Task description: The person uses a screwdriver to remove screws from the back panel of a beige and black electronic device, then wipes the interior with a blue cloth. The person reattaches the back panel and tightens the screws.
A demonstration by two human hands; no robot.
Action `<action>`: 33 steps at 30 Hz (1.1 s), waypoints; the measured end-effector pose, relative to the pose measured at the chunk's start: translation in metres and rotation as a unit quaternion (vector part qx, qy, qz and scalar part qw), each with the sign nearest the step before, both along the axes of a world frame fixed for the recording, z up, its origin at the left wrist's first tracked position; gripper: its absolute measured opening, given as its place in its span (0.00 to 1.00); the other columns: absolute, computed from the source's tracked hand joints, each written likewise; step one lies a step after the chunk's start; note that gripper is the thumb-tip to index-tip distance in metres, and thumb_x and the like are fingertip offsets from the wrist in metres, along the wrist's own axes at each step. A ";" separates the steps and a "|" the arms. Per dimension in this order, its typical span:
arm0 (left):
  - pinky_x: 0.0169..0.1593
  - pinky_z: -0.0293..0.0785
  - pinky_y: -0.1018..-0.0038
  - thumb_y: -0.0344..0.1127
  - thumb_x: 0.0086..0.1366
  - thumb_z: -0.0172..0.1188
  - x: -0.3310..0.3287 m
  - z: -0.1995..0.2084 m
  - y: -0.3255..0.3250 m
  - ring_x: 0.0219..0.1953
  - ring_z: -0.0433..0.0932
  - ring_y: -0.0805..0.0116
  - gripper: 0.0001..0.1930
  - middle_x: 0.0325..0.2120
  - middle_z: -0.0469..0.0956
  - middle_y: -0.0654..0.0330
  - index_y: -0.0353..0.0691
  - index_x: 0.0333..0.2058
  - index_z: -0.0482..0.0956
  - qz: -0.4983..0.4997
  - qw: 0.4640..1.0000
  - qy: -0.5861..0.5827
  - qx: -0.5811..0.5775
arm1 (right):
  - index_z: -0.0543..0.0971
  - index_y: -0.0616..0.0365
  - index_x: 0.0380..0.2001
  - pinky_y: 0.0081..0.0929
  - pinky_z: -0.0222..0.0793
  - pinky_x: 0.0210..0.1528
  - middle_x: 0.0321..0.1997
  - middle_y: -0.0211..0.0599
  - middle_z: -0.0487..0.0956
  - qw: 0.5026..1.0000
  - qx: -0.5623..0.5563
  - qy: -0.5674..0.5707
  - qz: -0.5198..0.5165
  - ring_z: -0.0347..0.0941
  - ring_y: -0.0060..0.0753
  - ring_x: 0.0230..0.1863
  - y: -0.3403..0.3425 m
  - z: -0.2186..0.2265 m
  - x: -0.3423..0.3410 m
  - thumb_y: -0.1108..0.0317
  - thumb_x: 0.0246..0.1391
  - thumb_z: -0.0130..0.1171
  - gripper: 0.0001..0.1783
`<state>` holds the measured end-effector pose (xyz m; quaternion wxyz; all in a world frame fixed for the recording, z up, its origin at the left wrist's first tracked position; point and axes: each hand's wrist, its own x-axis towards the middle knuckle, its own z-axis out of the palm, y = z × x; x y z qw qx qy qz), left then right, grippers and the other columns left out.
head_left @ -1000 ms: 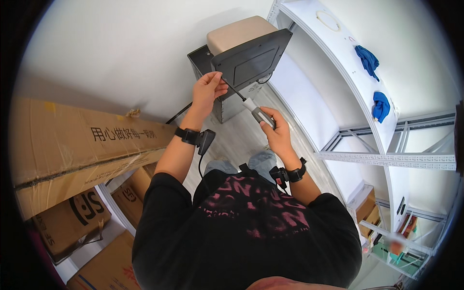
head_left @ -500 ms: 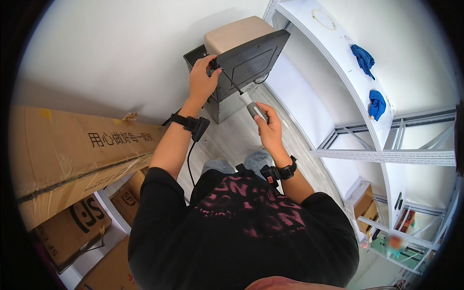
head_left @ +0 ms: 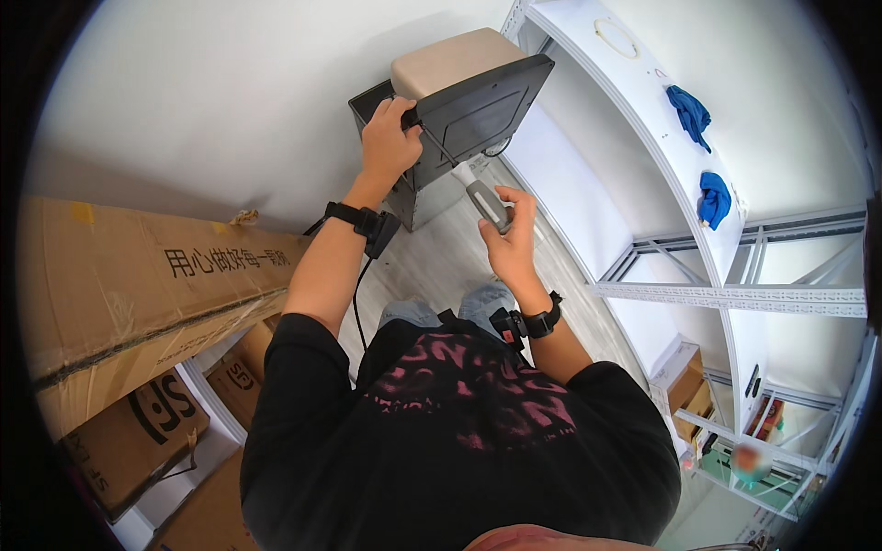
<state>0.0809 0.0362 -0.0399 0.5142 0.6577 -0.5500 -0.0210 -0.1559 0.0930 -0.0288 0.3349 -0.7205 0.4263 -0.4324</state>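
Note:
My right hand (head_left: 514, 241) has its thumb and fingers around the grey handle of a screwdriver (head_left: 485, 200). The shaft runs up and left to a small black fitting near the left edge of a tilted dark panel (head_left: 487, 115); the tip itself is hidden. My left hand (head_left: 390, 138) is closed at that edge, fingers curled over the fitting and the panel's corner. Behind the panel sits a rounded beige block (head_left: 455, 62), perhaps padded. Below is a dark box-like base (head_left: 402, 204), partly covered by my left hand and the panel.
Large cardboard boxes (head_left: 138, 266) stand on my left. To the right rises a white shelving unit (head_left: 634, 119) with blue cloths (head_left: 689, 118) on it. A small open carton (head_left: 687, 386) sits lower right. A black cable (head_left: 356, 312) hangs from my left wrist device.
My right hand's fingers have loosened and spread somewhat on the screwdriver handle, which has turned and shifted slightly. The left hand's fingers have moved a little along the panel edge.

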 end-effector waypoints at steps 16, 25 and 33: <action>0.36 0.73 0.62 0.23 0.45 0.63 0.001 0.004 -0.002 0.34 0.76 0.49 0.17 0.31 0.73 0.55 0.41 0.36 0.73 0.006 0.999 -0.028 0.025 | 0.59 0.62 0.54 0.20 0.71 0.27 0.41 0.38 0.65 0.976 0.162 -0.145 -0.036 0.64 0.18 0.19 0.013 -0.016 0.016 0.69 0.63 0.47 0.18; 0.36 0.73 0.63 0.23 0.44 0.63 0.003 0.000 -0.003 0.34 0.76 0.49 0.18 0.32 0.73 0.55 0.41 0.37 0.73 0.008 0.999 -0.033 0.021 | 0.51 0.55 0.57 0.23 0.73 0.23 0.49 0.41 0.58 0.944 0.286 -0.164 0.000 0.68 0.25 0.27 0.015 0.000 0.013 0.73 0.60 0.47 0.25; 0.31 0.71 0.70 0.21 0.44 0.64 0.004 -0.002 -0.006 0.25 0.73 0.62 0.18 0.27 0.71 0.58 0.39 0.37 0.73 0.000 0.999 -0.034 -0.017 | 0.59 0.58 0.52 0.19 0.66 0.14 0.47 0.44 0.59 0.958 0.091 -0.270 -0.021 0.64 0.21 0.17 0.012 -0.018 0.026 0.68 0.61 0.50 0.19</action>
